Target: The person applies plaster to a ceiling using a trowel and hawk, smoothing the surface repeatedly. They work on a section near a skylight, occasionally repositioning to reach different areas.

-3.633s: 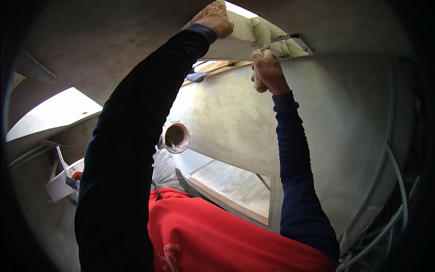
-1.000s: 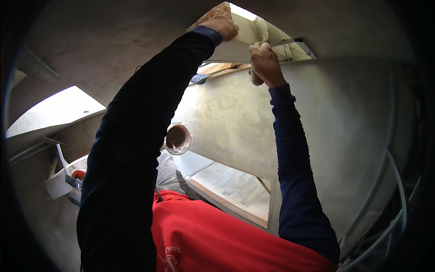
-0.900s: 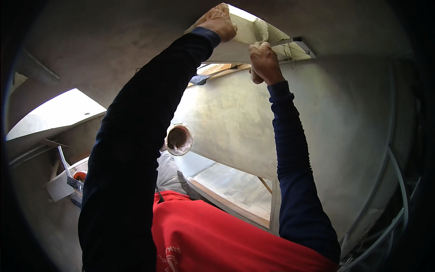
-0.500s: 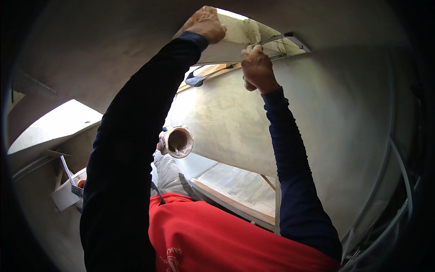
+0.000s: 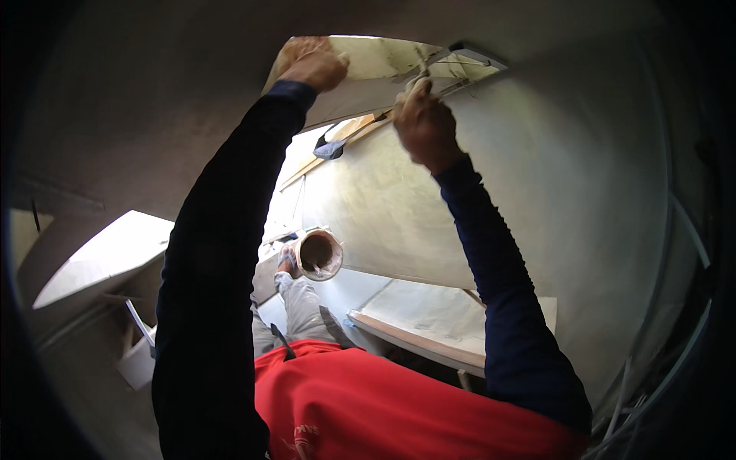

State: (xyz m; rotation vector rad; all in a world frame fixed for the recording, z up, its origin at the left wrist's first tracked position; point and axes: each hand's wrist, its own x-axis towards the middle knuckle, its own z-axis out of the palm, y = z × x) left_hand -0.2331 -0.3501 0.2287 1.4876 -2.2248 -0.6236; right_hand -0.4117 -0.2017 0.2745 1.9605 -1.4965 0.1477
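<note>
Both my arms, in dark sleeves, are raised toward a bright opening in the curved grey surface overhead. Fingers curled, my left hand (image 5: 314, 67) is at the left side of this opening, against its pale panel (image 5: 376, 67); whatever it grips is hidden. My right hand (image 5: 426, 126) is closed lower and to the right, just below the panel's edge. Something thin and pale (image 5: 422, 74) shows at the top of its fingers, too small and blurred to name. A dark metal bracket (image 5: 477, 55) sits at the opening's right corner.
Below, beside my sandalled foot (image 5: 287, 259), stands a bucket (image 5: 320, 257) with a smeared rim. A wood-edged ledge (image 5: 418, 330) runs along the right. A white container (image 5: 139, 360) with a pale stick is at the left. A blue-grey cloth-like thing (image 5: 330, 148) lies near the opening.
Both hands appear lower and slightly left in the picture, staying at the overhead opening. The view has shifted, showing more of my legs and foot. Both hands remain closed.
</note>
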